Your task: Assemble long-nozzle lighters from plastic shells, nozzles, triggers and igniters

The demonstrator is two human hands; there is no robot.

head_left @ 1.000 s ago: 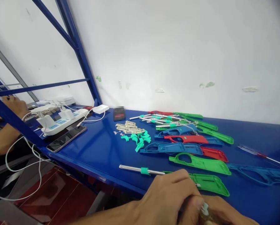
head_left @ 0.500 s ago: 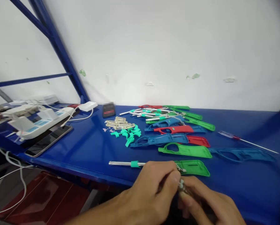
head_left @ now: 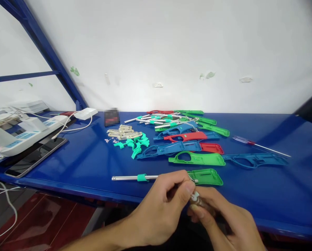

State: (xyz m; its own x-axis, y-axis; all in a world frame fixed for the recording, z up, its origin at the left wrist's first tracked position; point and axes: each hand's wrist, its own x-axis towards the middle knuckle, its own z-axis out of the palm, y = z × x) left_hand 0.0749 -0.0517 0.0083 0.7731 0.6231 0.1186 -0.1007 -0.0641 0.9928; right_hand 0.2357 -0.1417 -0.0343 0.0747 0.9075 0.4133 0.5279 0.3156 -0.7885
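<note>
My right hand (head_left: 229, 218) grips a small brownish lighter tank (head_left: 207, 206) with a pale fitting (head_left: 195, 196) at its upper end. Thumb and forefinger of my left hand (head_left: 162, 205) are pinched beside that fitting; what lies between them is hidden. Just beyond my hands lies a green lighter handle half (head_left: 207, 177), inner side up, with thin wire near its left end. A silver lighter tube (head_left: 131, 178) with a turquoise trigger (head_left: 142, 177) extends to the left. My left hand covers the stretch where tube and handle come together.
Behind lie blue (head_left: 161, 149), red (head_left: 212, 147) and green handle halves (head_left: 200, 159), several metal tubes (head_left: 156, 121), loose turquoise triggers (head_left: 136, 143) and pale metallic parts (head_left: 124, 132). A screwdriver (head_left: 263, 147) is right; a phone (head_left: 36, 157) and power strip (head_left: 33, 134) are left.
The view has shifted, so the table's contents appear farther left and slightly higher. Both hands stay together at the tank, and more of its brownish body shows.
</note>
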